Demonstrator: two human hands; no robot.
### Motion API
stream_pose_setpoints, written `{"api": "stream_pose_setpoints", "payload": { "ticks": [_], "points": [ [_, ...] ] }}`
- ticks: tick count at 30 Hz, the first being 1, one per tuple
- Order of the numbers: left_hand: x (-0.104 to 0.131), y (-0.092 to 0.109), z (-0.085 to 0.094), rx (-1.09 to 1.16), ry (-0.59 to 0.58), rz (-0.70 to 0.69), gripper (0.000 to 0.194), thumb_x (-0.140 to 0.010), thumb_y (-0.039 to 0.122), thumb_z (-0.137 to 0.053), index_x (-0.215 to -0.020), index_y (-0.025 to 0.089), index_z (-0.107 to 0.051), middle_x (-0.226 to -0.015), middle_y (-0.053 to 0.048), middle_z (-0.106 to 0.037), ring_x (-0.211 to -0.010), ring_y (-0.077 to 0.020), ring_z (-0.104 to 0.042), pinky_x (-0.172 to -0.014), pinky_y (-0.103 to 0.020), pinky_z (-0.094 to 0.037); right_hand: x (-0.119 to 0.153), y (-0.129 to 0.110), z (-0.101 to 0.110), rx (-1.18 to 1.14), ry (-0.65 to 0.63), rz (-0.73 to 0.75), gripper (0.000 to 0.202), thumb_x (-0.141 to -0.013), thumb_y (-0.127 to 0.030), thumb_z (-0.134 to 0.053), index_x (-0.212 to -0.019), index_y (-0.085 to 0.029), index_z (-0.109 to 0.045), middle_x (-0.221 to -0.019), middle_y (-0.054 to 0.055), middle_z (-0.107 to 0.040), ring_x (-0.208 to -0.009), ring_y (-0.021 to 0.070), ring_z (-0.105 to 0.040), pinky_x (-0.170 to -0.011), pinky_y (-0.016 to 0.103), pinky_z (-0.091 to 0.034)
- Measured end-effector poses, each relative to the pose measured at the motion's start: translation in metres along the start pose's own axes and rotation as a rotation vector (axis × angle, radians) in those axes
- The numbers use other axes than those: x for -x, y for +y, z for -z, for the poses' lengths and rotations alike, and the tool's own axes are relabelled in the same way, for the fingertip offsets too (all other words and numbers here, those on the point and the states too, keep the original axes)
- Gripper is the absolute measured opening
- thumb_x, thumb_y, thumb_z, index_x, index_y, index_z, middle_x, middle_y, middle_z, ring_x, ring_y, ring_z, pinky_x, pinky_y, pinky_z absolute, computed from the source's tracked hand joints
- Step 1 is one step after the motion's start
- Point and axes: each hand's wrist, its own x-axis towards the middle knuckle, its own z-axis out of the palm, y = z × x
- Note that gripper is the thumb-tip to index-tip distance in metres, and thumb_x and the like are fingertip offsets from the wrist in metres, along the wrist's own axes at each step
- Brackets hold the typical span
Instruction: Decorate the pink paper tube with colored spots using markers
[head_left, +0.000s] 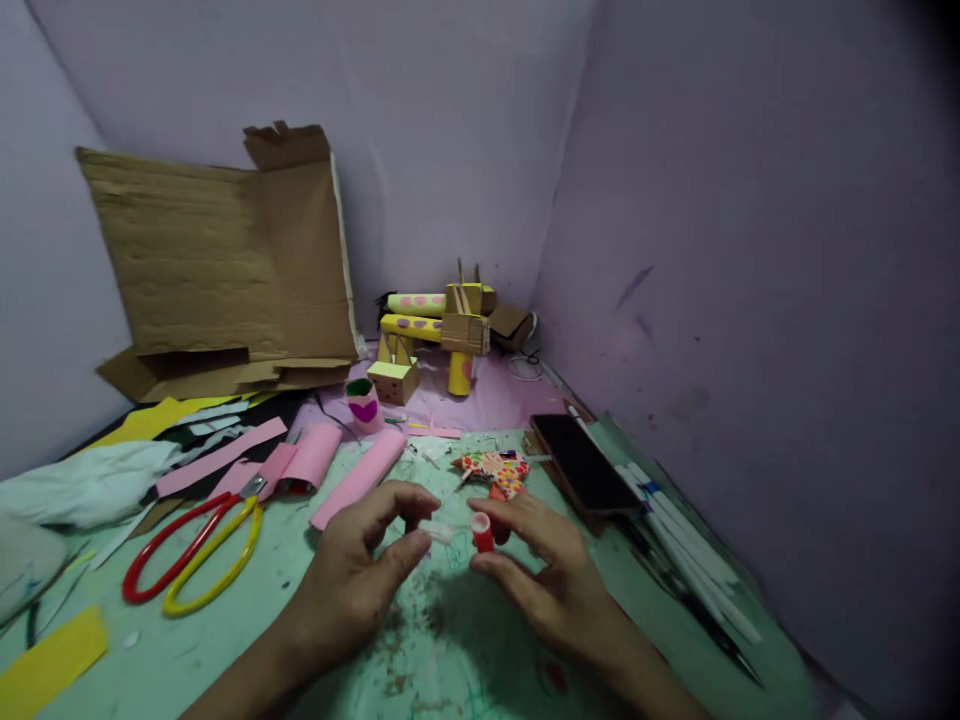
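My left hand [367, 565] pinches a small clear, whitish tube-like piece [436, 532] between thumb and fingertips. Just to its right, my right hand [544, 560] holds a small red cylinder [482, 533] with a pale round end facing up and toward the camera. The two pieces are close together but apart, above the green tabletop [427, 640]. Right behind my right fingertips lies a patterned, multicoloured piece [495, 470]. A rolled pink tube [360, 478] lies behind my left hand.
Red and yellow-handled scissors [214, 540] lie left, near pink strips and white cloth [86, 480]. A black phone [585, 465] and white sticks [694, 550] line the right side. Behind stand yellow cardboard figures [465, 332], a pink cup [364, 408] and a large cardboard box [225, 260].
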Motion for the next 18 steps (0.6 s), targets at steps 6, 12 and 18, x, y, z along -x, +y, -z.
{"api": "stream_pose_setpoints", "payload": {
  "ticks": [6,12,18],
  "points": [
    [0.000,0.014,0.008,0.006,-0.007,-0.044,0.006,-0.080,0.023,-0.060,-0.080,0.021,-0.065,-0.078,-0.001,-0.069,-0.081,-0.0175,-0.064,-0.070,-0.025,-0.049,-0.001,-0.007,-0.005,0.068,0.049,0.085,0.012,-0.076,-0.018,-0.070,-0.083,-0.022,-0.062,-0.072,-0.001,-0.064,-0.069,0.0171,-0.057,-0.070,0.034,-0.045],
    [-0.005,0.013,0.004,0.147,0.060,0.202,0.014,-0.074,0.028,-0.062,-0.080,0.020,-0.071,-0.078,-0.004,-0.071,-0.072,-0.0178,-0.063,-0.065,-0.028,-0.049,0.000,-0.008,-0.007,-0.372,0.352,-0.309,0.012,-0.083,-0.025,-0.064,-0.094,-0.024,-0.060,-0.081,0.000,-0.070,-0.065,0.0130,-0.064,-0.062,0.025,-0.051],
    [-0.007,0.010,-0.010,0.447,0.030,0.483,0.017,-0.062,0.032,-0.071,-0.070,0.017,-0.071,-0.057,0.000,-0.064,-0.056,-0.0132,-0.054,-0.055,-0.026,-0.043,0.014,0.001,-0.010,-0.544,0.447,-0.337,0.018,-0.083,-0.032,-0.066,-0.096,-0.022,-0.058,-0.089,0.006,-0.072,-0.066,0.0161,-0.067,-0.064,0.030,-0.056]
  ]
}}
